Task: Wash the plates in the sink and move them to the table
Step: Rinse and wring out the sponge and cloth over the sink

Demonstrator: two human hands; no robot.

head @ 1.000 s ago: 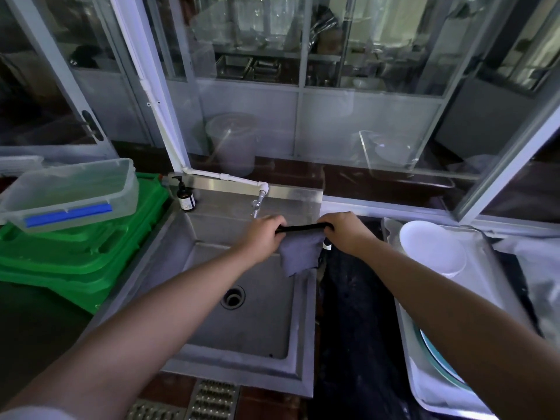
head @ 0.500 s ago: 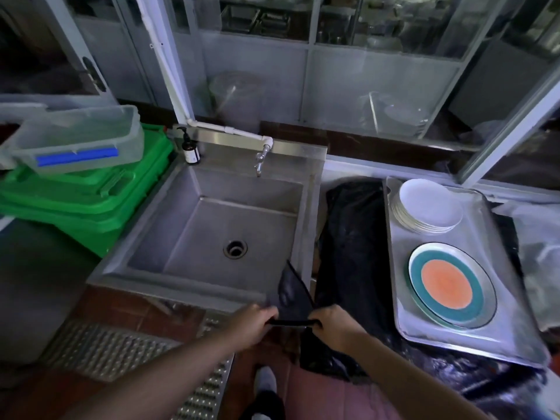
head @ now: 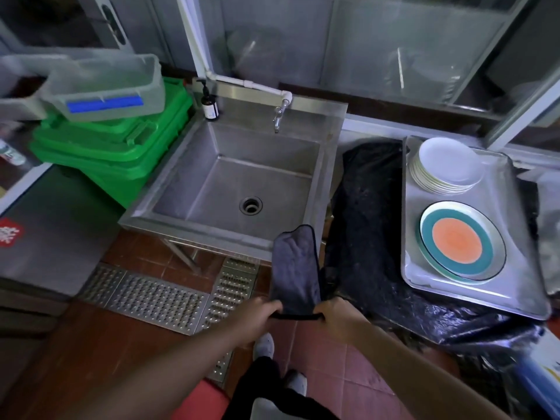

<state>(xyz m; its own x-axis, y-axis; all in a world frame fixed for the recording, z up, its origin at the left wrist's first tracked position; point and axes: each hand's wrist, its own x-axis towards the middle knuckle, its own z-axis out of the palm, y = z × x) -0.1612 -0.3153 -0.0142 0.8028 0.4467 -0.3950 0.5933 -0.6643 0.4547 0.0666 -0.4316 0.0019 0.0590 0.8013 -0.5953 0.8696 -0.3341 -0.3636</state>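
Observation:
A dark grey cloth (head: pixel 295 268) is stretched between my hands in front of the steel sink (head: pixel 242 180), below its front right corner. My left hand (head: pixel 260 313) grips the cloth's left corner and my right hand (head: pixel 336 313) grips the right corner. The sink basin holds nothing but its drain. On a metal tray (head: pixel 509 268) to the right sit a stack of white plates (head: pixel 445 165) and a plate with an orange centre and teal ring (head: pixel 460 241).
A tap (head: pixel 280 115) and a dark soap bottle (head: pixel 210 106) stand at the sink's back. Green crates (head: pixel 115 153) with a clear tub (head: pixel 106 86) are on the left. Black plastic sheeting (head: pixel 366 225) lies under the tray. A floor grate (head: pixel 157 298) runs below.
I have stepped back from the sink. Both hands, holding the cloth, came from over the basin near the tap down to below the front edge. The cloth now flaps upward.

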